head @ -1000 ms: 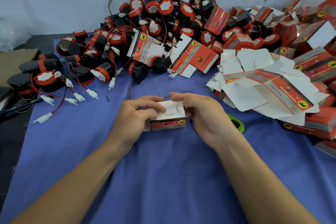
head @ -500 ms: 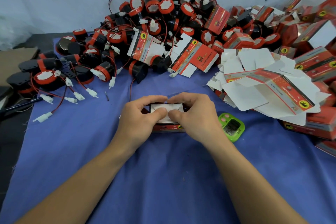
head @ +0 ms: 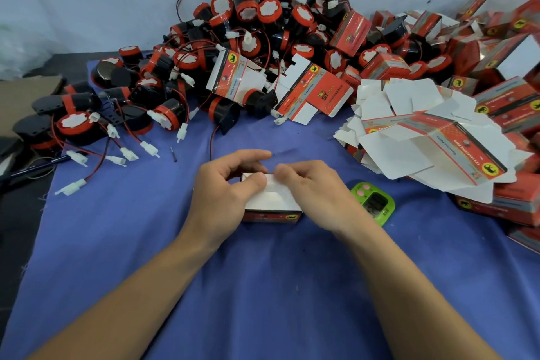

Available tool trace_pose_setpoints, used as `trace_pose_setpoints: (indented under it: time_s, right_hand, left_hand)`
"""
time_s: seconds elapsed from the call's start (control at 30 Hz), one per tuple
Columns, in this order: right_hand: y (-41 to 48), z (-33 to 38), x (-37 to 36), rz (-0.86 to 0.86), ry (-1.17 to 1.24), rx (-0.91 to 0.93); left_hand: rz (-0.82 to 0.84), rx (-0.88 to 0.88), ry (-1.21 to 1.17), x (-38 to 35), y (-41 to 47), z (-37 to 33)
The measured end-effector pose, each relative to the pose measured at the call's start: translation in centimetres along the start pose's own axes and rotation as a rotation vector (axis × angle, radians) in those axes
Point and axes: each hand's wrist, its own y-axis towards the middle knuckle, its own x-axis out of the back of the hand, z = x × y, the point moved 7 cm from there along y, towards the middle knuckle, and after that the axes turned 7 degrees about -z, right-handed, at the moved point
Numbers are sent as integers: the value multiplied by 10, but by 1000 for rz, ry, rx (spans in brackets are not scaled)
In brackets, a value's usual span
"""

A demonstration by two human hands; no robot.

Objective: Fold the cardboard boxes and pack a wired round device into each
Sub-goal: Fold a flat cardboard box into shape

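Observation:
A small red cardboard box [head: 273, 209] with white top flaps stands on the blue cloth [head: 263, 286] in the middle. My left hand [head: 225, 193] grips its left side, fingers over the far edge and thumb pressing a white flap. My right hand [head: 312, 193] holds the right side and pinches the flap next to my left thumb. The box's contents are hidden. A big heap of round black-and-red wired devices [head: 251, 17] rises behind. Flat unfolded boxes [head: 432, 137] lie in a pile at the right.
A green timer [head: 375, 203] lies just right of my right hand. Folded red boxes [head: 514, 105] are stacked along the right edge. Loose devices with white plugs [head: 73, 126] spread over the left. A flat carton [head: 315, 93] leans on the heap. Dark table shows left of the cloth.
The open top with dark contents seen half a second ago is now covered by white flaps. Both hands stayed on the box, thumbs moving together over the top.

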Motion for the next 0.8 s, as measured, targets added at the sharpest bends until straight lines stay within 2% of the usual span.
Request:
trace_pose_setpoints:
  time_s: [0.2, 0.3, 0.37, 0.43, 0.5, 0.57, 0.7, 0.8]
  right_hand:
    - [-7, 18, 3, 186, 272, 103]
    - [-9, 33, 16, 73, 284, 303]
    - [-11, 40, 19, -93, 59, 437]
    - [-17, 48, 12, -261, -188, 539]
    - [-20, 52, -1, -304, -278, 605]
    - [-19, 52, -12, -288, -328, 637]
    - [-19, 49, -13, -351, -429, 591]
    - [-19, 42, -5, -461, -562, 449]
  left_hand:
    - [-89, -346, 193, 5, -13, -28]
    - [-129, -489, 261, 6, -17, -39]
    - [-133, -445, 252, 9, -11, -36]
    - [-142, -312, 218, 12, -2, -27]
    - [-94, -99, 117, 12, 5, -11]
    - [-35, 33, 92, 9, 8, 2]
    - [-114, 4, 151, 16, 16, -2]
    - [-174, 25, 131, 25, 21, 4]
